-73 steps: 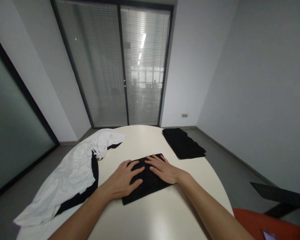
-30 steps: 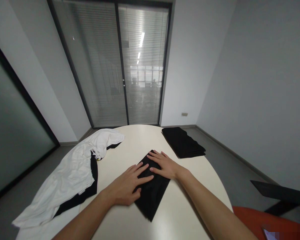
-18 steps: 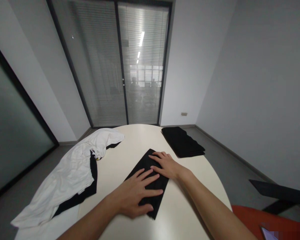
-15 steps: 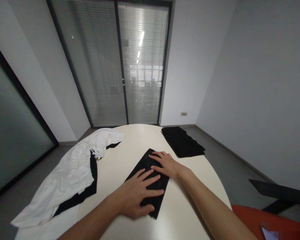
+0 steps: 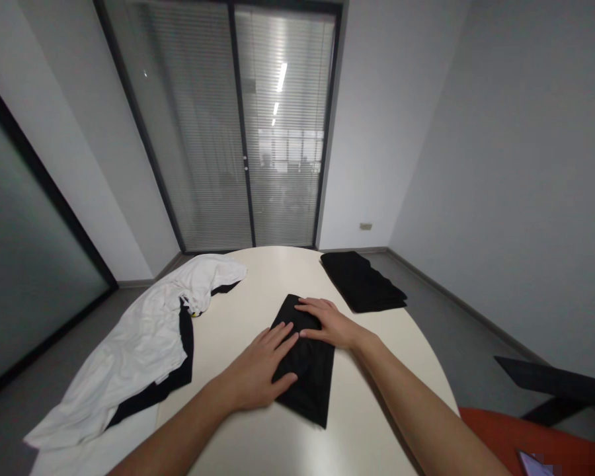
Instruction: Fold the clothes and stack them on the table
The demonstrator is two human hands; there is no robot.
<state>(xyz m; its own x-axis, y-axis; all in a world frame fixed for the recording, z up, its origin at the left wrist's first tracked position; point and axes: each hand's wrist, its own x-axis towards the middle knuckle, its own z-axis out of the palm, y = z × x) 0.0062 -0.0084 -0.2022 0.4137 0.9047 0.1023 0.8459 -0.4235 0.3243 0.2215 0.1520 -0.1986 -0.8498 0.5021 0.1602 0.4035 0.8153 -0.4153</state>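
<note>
A folded piece of black cloth (image 5: pixel 307 383) lies flat on the cream table in front of me; I cannot make out what kind of garment it is. My left hand (image 5: pixel 260 370) rests on its left side with the fingers stretched out and the thumb apart. Over its upper right part lies my right hand (image 5: pixel 330 324), fingers extended and palm down. Parts of the cloth are hidden under both hands.
Crumpled white clothing (image 5: pixel 133 344) with black cloth (image 5: pixel 186 350) under it covers the table's left side. Folded black cloth (image 5: pixel 361 281) sits at the far right edge. An orange chair (image 5: pixel 500 436) with a black armrest (image 5: pixel 555 383) stands beyond the table (image 5: pixel 258 271) at right.
The black cloth has turned slightly, its near end shifting right. My left hand has moved left and a little up across it; my right hand has barely moved.
</note>
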